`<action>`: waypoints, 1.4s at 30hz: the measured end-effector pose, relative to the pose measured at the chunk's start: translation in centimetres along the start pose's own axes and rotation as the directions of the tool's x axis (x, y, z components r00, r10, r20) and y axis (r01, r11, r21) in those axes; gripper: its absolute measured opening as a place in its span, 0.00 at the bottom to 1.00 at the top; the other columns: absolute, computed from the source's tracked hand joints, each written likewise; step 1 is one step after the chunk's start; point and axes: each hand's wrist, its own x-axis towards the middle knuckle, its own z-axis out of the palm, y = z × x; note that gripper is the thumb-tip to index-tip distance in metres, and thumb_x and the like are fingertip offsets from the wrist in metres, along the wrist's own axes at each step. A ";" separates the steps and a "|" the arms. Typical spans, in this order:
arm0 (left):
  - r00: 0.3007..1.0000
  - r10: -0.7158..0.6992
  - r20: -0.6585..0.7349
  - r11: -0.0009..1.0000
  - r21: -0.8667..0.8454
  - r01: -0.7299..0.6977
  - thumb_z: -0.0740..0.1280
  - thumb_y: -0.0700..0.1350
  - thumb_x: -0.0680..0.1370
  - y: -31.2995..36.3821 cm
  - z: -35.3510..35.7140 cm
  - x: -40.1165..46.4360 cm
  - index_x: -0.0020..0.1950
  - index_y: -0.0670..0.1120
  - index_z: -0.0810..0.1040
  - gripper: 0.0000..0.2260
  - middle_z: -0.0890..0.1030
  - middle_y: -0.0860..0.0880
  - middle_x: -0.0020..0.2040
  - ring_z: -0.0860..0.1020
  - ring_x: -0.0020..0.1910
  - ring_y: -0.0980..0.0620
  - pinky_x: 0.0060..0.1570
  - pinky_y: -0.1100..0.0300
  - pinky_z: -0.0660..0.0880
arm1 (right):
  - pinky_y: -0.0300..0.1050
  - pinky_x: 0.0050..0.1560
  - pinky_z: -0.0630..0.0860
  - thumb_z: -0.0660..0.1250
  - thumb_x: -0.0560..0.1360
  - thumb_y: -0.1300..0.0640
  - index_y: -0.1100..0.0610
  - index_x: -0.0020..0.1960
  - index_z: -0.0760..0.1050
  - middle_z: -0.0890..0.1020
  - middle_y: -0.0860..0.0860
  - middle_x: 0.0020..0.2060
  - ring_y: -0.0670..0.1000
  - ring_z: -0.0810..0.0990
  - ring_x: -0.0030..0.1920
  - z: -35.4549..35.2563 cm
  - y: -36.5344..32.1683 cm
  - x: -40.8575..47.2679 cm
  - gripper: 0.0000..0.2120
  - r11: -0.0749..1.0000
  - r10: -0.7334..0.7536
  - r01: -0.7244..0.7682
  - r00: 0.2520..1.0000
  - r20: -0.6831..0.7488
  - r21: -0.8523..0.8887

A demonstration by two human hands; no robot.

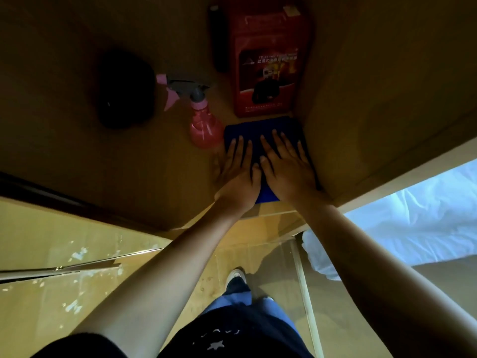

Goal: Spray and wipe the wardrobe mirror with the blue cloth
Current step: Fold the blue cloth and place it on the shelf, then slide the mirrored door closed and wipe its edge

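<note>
2 hands (241, 174) (285, 166) lie side by side on the cloth (258, 130). The spray bottle (204, 125) stands just left of it. The box (265, 65) stands behind.

head cam: single view | worn on head, faces forward and steeply down | close over shelf (144, 161) and both forearms | floor (273, 257) and shoe (236, 279) at frame bottom

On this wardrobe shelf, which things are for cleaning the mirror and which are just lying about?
For the job: blue cloth, flat under the left hand and right hand; pink spray bottle beside it.
Just lying about: red box, black round object, dark stick.
</note>
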 end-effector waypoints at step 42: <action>0.529 -0.314 -0.788 0.947 -0.298 0.119 0.61 0.45 0.82 -20.6 -25.8 -27.9 0.71 0.44 0.68 0.17 0.68 0.46 0.71 0.63 0.72 0.52 0.68 0.61 0.62 | 0.33 0.55 0.71 0.50 0.84 0.46 0.55 0.70 0.68 0.78 0.40 0.53 0.36 0.77 0.54 -19.2 -26.7 -13.6 0.21 0.218 0.026 0.460 0.879 -0.476 0.861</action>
